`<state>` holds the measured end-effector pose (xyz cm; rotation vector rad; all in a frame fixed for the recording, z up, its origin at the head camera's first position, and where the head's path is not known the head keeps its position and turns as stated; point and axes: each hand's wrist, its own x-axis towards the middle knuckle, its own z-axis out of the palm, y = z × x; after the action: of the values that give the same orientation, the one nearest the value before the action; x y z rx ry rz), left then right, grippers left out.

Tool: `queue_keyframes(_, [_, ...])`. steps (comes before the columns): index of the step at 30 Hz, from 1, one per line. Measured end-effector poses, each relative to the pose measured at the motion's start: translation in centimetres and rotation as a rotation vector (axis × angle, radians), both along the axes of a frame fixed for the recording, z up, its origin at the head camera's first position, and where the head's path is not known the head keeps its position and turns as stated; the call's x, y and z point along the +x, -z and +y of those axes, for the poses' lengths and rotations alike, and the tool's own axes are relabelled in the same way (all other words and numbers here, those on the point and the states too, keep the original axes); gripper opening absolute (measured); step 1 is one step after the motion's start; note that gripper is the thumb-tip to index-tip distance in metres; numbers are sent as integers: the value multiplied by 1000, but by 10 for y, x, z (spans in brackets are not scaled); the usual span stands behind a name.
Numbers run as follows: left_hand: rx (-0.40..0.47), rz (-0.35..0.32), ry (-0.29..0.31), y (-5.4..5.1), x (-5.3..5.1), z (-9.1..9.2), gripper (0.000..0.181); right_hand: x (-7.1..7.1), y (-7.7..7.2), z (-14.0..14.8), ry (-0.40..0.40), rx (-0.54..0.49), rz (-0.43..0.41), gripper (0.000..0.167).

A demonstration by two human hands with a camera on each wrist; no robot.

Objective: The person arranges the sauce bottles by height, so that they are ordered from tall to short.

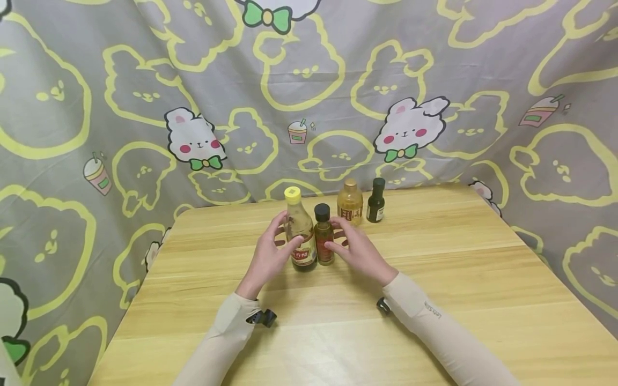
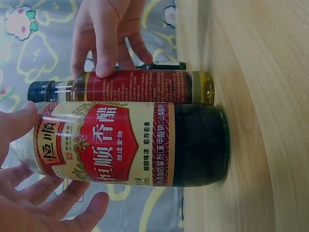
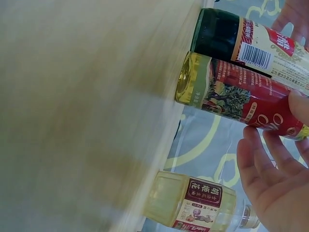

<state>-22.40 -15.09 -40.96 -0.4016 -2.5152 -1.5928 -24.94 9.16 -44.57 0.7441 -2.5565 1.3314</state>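
A vinegar bottle (image 1: 301,252) with a yellow cap stands upright on the table, dark liquid in its lower part. Its red and cream label faces up close in the left wrist view. My left hand (image 1: 269,254) loosely grips its upper half, thumb across the front and some fingers behind; the little finger stands off the glass. Right beside it is a slim oil bottle (image 1: 324,241) with a black cap, red label and yellow oil. My right hand (image 1: 359,251) holds this one lightly from the right, thumb in front, fingertips at its far side (image 3: 251,104).
Behind stand a peanut oil bottle (image 1: 350,201) with a tan cap and a small dark bottle (image 1: 376,201) with a pale label. The wooden table (image 1: 434,257) reaches a patterned grey curtain (image 1: 333,64) at the back.
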Motion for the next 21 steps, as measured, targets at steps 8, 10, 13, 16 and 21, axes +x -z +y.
queue_keyframes(8, [-2, 4, -3, -1, 0, 0, 68, -3, -1, -3, 32, 16, 11, 56])
queue_keyframes(10, [-2, 5, -6, -1, 0, 0, 68, -4, -1, -4, 40, 15, 6, 56])
queue_keyframes(13, [2, 2, -5, 0, -1, -1, 67, -6, 0, -5, 54, 14, -1, 55])
queue_keyframes(16, [4, 4, -3, 1, -1, -1, 67, -8, 1, -6, 65, 9, -2, 56])
queue_keyframes(21, [4, 6, -4, 1, -1, 0, 69, -13, 2, -6, 79, 8, 4, 56])
